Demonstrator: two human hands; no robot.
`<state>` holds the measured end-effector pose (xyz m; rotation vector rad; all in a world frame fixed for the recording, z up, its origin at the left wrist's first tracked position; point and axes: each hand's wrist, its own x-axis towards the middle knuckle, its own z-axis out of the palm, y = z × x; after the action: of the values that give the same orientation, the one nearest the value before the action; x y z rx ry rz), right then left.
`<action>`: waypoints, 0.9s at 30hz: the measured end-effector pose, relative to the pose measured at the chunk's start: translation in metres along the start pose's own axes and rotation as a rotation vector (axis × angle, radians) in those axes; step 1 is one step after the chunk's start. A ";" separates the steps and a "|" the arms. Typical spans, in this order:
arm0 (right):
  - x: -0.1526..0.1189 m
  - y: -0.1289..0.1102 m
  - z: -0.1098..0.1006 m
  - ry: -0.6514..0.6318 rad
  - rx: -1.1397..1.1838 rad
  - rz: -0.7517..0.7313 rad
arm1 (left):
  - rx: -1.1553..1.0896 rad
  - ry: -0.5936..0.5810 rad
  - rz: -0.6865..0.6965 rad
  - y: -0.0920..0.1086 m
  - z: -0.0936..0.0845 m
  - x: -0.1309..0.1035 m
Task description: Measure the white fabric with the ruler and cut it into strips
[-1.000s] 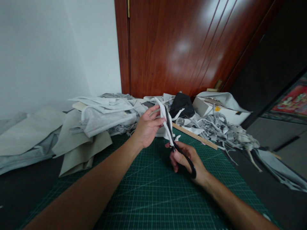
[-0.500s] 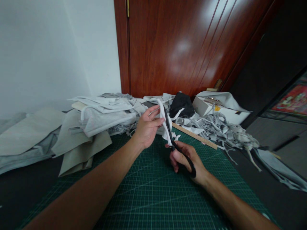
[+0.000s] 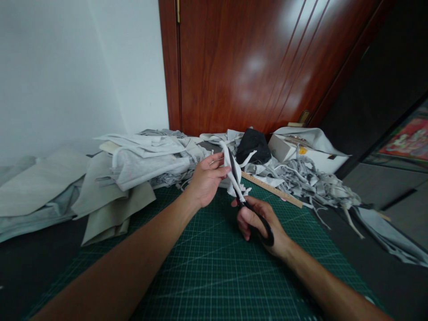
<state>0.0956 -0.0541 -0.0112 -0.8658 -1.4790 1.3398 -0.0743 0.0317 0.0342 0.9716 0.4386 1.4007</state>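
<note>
My left hand pinches a piece of white fabric between thumb and fingers, above the far part of the green cutting mat. My right hand is wrapped round the handles of black scissors. The blades point up and away, lying along the white fabric, with cloth on both sides of them. How far the blades are apart is hard to make out. Small white scraps show beside the blades, near the fabric's lower end.
Folded pale cloth is piled at the left, with beige sheets under it. A wooden ruler, a black cloth bundle, tangled grey strips and a white box lie behind and right. A brown door stands behind.
The white fabric has tilted slightly and its lower end has shifted a little right along the blades. Both hands stay nearly in place with the same holds.
</note>
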 end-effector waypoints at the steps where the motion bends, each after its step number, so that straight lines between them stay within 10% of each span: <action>1: 0.000 0.000 0.000 0.000 0.004 0.001 | 0.002 0.001 -0.007 0.000 0.000 0.000; 27: 0.002 0.000 -0.003 0.020 -0.074 0.014 | 0.149 0.156 -0.162 0.014 0.001 0.001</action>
<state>0.0978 -0.0515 -0.0113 -0.9359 -1.5179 1.2895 -0.0823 0.0310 0.0456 0.9272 0.7310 1.3152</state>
